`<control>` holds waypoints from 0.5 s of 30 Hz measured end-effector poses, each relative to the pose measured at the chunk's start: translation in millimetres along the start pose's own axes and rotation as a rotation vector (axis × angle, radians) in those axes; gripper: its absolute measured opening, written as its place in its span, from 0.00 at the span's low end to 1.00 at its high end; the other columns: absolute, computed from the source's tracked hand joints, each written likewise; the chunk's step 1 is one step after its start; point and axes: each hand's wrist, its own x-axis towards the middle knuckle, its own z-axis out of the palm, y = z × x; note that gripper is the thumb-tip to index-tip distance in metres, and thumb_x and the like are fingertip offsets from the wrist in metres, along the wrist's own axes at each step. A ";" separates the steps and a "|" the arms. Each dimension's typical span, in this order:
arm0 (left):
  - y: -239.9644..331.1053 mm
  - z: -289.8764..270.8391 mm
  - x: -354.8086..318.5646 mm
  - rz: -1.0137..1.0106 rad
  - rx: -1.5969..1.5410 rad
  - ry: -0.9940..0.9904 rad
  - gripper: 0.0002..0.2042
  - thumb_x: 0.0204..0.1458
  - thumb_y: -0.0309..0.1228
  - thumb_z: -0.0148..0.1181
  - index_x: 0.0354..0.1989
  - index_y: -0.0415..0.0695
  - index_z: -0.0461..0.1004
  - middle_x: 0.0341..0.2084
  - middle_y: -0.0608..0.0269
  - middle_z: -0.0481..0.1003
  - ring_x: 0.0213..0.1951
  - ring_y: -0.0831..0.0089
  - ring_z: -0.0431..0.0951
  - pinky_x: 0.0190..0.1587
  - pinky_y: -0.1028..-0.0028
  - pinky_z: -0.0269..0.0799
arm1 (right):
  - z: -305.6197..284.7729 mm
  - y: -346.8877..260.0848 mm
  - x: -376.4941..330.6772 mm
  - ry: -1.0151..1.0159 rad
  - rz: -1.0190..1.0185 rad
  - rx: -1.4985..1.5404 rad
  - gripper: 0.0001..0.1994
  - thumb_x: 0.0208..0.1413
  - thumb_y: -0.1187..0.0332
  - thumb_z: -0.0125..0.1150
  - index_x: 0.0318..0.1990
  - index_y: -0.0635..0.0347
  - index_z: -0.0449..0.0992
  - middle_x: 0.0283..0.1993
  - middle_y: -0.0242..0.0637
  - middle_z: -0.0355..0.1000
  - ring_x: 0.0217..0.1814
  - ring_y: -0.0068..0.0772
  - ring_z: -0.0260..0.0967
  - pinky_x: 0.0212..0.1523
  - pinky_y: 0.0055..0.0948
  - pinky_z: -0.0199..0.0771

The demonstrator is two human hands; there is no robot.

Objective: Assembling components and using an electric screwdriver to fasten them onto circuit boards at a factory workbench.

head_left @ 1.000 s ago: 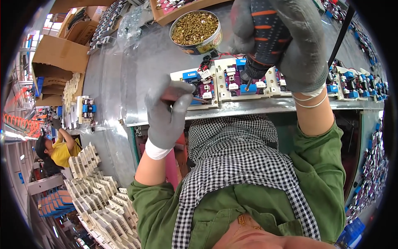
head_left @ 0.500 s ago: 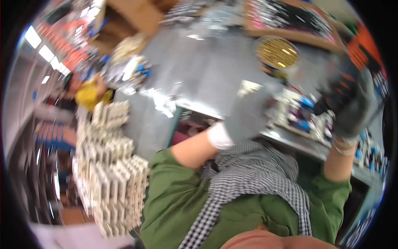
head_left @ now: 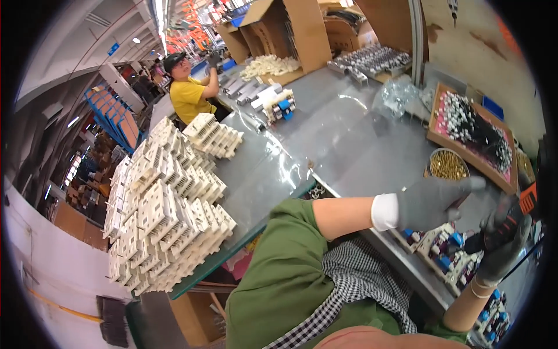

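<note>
My right hand (head_left: 504, 256), in a grey glove, is wrapped round a black cordless driver (head_left: 504, 224) with red marks and an orange end. The driver's black nose points left, above a cream plastic frame (head_left: 450, 269) carrying blue, purple and white parts. My left hand (head_left: 430, 203), also gloved in grey, hovers over the frame's far side. One finger stretches right toward the driver, and the thumb stands apart from it. The palm is hidden. Just beyond this hand sits a round tub of brass-coloured screws (head_left: 447, 165).
Tall stacks of cream plastic frames (head_left: 168, 203) stand at left. A cardboard tray (head_left: 433, 125) of black and white wired parts lies far right, near a clear plastic bag (head_left: 398, 98). Another assembled frame (head_left: 494, 314) is at lower right. A co-worker in yellow (head_left: 189, 96) stands far left.
The view has swung left, so the frame stacks and co-worker show more fully. My left hand has moved right, closer to the driver. The driver stays in my right hand.
</note>
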 end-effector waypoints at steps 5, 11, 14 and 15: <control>-79.0 -8.0 72.6 0.140 0.080 0.410 0.28 0.56 0.26 0.60 0.65 0.48 0.62 0.30 0.57 0.75 0.31 0.58 0.78 0.34 0.62 0.74 | 25.6 -3.3 6.0 0.031 -0.087 -0.105 0.32 0.68 0.48 0.49 0.67 0.67 0.59 0.26 0.30 0.62 0.20 0.20 0.55 0.27 0.24 0.61; -203.7 36.2 80.6 -0.037 0.265 0.250 0.27 0.58 0.30 0.59 0.66 0.49 0.59 0.36 0.53 0.78 0.37 0.52 0.80 0.40 0.58 0.76 | 34.6 -0.7 3.0 0.127 -0.067 -0.156 0.33 0.66 0.47 0.52 0.67 0.66 0.59 0.26 0.29 0.62 0.20 0.19 0.56 0.23 0.24 0.61; -212.1 46.1 92.8 -0.302 0.292 0.051 0.27 0.62 0.40 0.52 0.68 0.49 0.56 0.46 0.45 0.79 0.46 0.49 0.81 0.48 0.57 0.76 | 21.4 14.8 0.2 0.593 -0.008 -0.091 0.26 0.66 0.49 0.53 0.58 0.64 0.71 0.20 0.23 0.57 0.18 0.17 0.54 0.19 0.22 0.58; -219.7 49.6 98.0 -0.256 0.444 0.162 0.28 0.63 0.48 0.49 0.68 0.47 0.59 0.47 0.42 0.78 0.47 0.48 0.81 0.49 0.57 0.76 | -7.1 8.2 -3.2 0.716 0.105 -0.143 0.20 0.68 0.50 0.51 0.47 0.60 0.73 0.20 0.22 0.57 0.18 0.17 0.54 0.20 0.21 0.61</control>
